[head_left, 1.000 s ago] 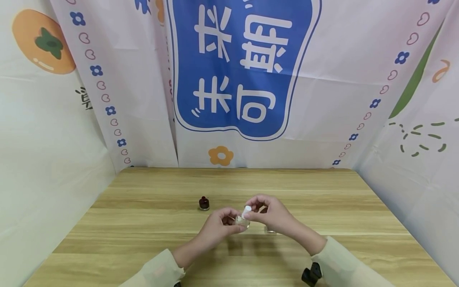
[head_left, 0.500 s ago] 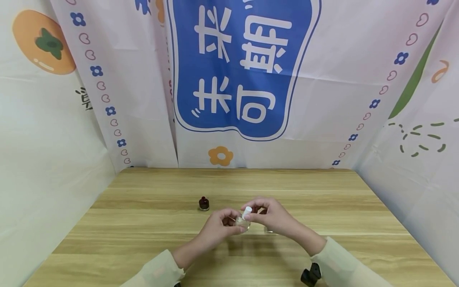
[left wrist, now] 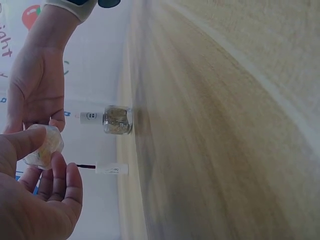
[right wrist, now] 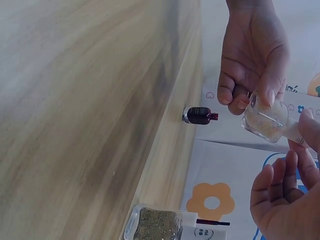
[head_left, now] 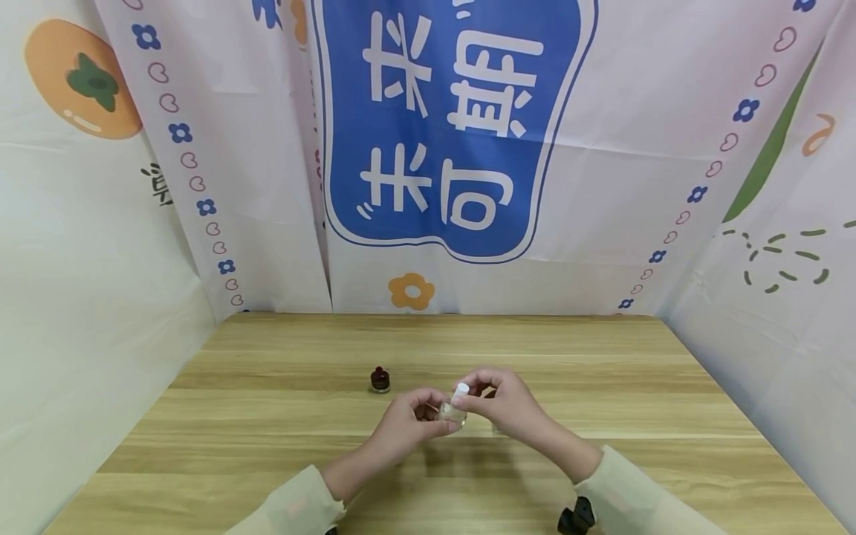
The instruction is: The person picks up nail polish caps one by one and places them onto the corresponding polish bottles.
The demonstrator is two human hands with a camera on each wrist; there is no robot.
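My left hand [head_left: 408, 417] grips a small clear nail polish bottle [right wrist: 262, 120] with pale glitter inside, held tilted above the table. My right hand [head_left: 506, 405] pinches its white cap [head_left: 462, 390] between thumb and fingers, and the cap sits at the bottle's neck. In the right wrist view, the bottle's base points toward the left hand's side. An uncapped dark red nail polish bottle [head_left: 380, 380] stands on the table farther back, to the left of both hands.
Beyond the hands, a gold-glitter nail polish bottle [left wrist: 118, 120] with a white cap stands upright, mostly hidden by the right hand in the head view. Beside it, another white cap [left wrist: 112, 168] stands with its dark red brush upward. Printed cloth [head_left: 602, 208] encloses the wooden table [head_left: 301, 431].
Both hands stay almost in place on the bottle and cap. The right hand and forearm have shifted very slightly, covering more of the bottle behind them.
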